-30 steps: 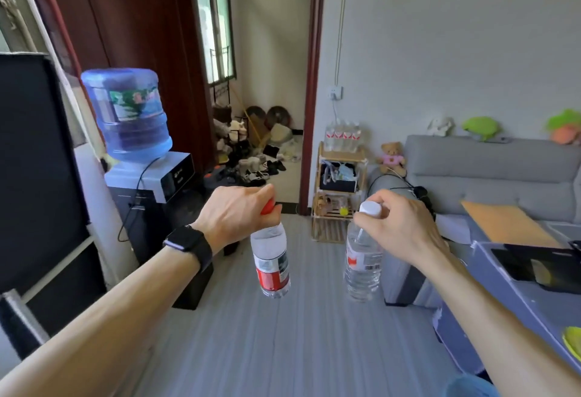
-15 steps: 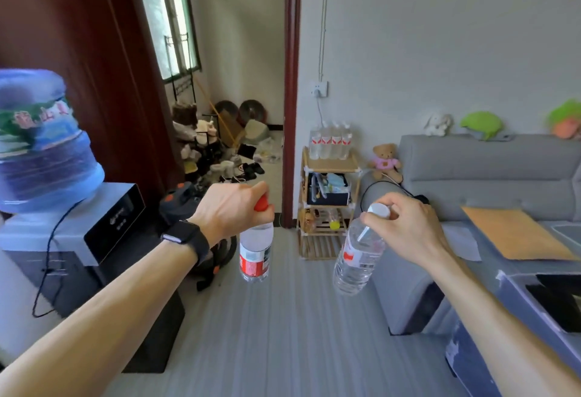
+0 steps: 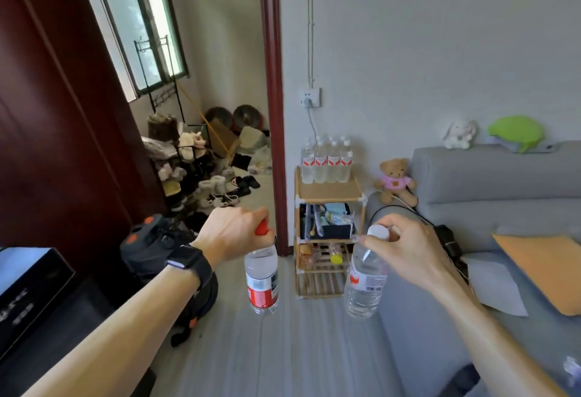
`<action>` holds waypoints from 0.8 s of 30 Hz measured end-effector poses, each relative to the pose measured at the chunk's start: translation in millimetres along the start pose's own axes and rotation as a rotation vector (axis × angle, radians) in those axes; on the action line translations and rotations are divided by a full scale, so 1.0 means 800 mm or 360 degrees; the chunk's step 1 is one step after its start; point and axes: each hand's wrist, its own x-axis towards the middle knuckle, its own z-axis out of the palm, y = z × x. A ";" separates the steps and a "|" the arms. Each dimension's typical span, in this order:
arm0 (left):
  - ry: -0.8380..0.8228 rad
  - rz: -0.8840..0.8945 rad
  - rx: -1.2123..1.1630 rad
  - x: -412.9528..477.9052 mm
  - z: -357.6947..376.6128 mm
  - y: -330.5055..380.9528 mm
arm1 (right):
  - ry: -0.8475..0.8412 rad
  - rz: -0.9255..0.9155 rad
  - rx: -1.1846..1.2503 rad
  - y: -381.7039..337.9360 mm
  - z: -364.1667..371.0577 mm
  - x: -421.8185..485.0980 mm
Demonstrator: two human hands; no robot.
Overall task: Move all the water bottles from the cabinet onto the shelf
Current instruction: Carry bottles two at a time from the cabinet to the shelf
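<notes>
My left hand point(image 3: 234, 231) grips a clear water bottle with a red cap and red label point(image 3: 261, 283) by its neck, hanging upright. My right hand point(image 3: 405, 252) holds a white-capped clear bottle point(image 3: 364, 283) by its cap, tilted slightly. Ahead against the wall stands a small wooden shelf point(image 3: 328, 195) with several bottles point(image 3: 327, 162) lined up at the back of its top board. Both hands hover over the floor a little in front of the shelf. The cabinet is out of view.
A grey sofa point(image 3: 490, 182) with a teddy bear point(image 3: 396, 181) and an orange cushion point(image 3: 547, 267) fills the right. A dark backpack point(image 3: 157, 245) and black dispenser top point(image 3: 28, 274) sit on the left. A doorway point(image 3: 273, 107) opens onto a cluttered room.
The view has advanced toward the shelf and turned right; the water dispenser has slid almost out at the left. Both hands still carry their bottles, now nearer the shelf.
</notes>
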 end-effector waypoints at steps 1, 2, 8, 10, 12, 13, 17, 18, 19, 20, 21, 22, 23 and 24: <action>-0.0034 -0.0016 -0.0002 0.023 0.010 0.002 | -0.0013 0.0009 0.0013 0.009 -0.001 0.024; -0.0066 -0.0036 -0.0011 0.046 0.019 0.003 | -0.0022 0.0010 0.0024 0.016 -0.001 0.049; -0.0175 -0.0121 -0.0076 0.170 0.068 0.002 | -0.0043 0.0052 -0.0020 0.058 0.010 0.179; -0.0190 -0.0095 -0.0105 0.212 0.084 0.001 | -0.0061 0.0060 -0.0043 0.072 0.017 0.221; -0.0204 -0.0069 -0.0120 0.251 0.105 -0.001 | -0.0080 0.0066 -0.0072 0.085 0.027 0.261; -0.0215 -0.0072 -0.0122 0.271 0.119 -0.006 | -0.0088 0.0061 -0.0078 0.091 0.034 0.283; -0.0256 -0.0063 -0.0098 0.340 0.174 -0.029 | -0.0125 0.0102 -0.0068 0.110 0.068 0.365; -0.0271 -0.0077 -0.0114 0.356 0.187 -0.036 | -0.0132 0.0126 -0.0061 0.116 0.076 0.384; -0.0292 -0.0098 -0.0141 0.372 0.200 -0.041 | -0.0139 0.0156 -0.0052 0.123 0.084 0.403; -0.0315 -0.0121 -0.0171 0.388 0.212 -0.045 | -0.0141 0.0185 -0.0032 0.129 0.093 0.421; -0.0334 -0.0139 -0.0198 0.404 0.223 -0.048 | -0.0142 0.0210 -0.0012 0.135 0.103 0.439; -0.0349 -0.0154 -0.0221 0.419 0.234 -0.051 | -0.0146 0.0230 0.0003 0.141 0.113 0.457; -0.0351 -0.0171 -0.0244 0.434 0.245 -0.054 | -0.0155 0.0249 0.0009 0.146 0.124 0.475; -0.0342 -0.0191 -0.0271 0.449 0.255 -0.057 | -0.0161 0.0269 0.0017 0.151 0.134 0.492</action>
